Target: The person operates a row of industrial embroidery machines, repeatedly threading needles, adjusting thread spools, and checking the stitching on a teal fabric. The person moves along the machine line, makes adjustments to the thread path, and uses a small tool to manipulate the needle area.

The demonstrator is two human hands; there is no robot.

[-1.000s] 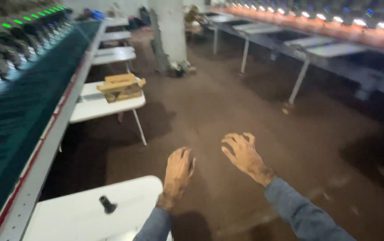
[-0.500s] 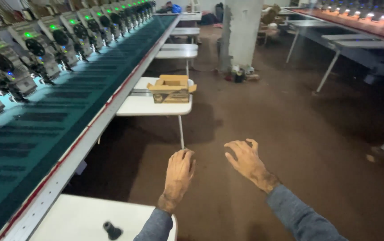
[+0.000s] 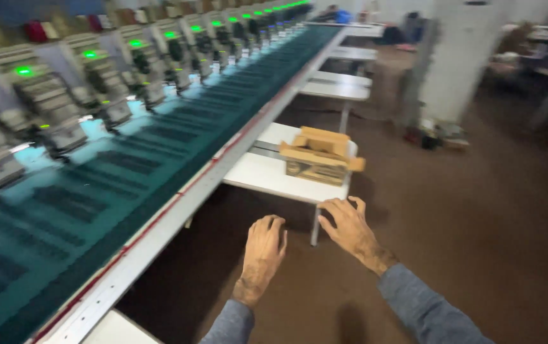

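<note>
My left hand (image 3: 264, 249) and my right hand (image 3: 349, 228) are stretched out in front of me above the brown floor, palms down, fingers apart, holding nothing. Both arms wear grey sleeves. Just beyond the hands stands a small white side table (image 3: 258, 172) with an open cardboard box (image 3: 320, 157) on it. The right hand is nearest to the table's front edge.
A long machine with teal fabric (image 3: 121, 172) and a row of sewing heads with green lights (image 3: 95, 83) runs along the left. More white tables (image 3: 336, 86) line it further back. A white pillar (image 3: 449, 64) stands at the right.
The view has swung left and moved forward: the machine now fills the left side and the table with the box is much closer. Both hands stay outstretched and empty.
</note>
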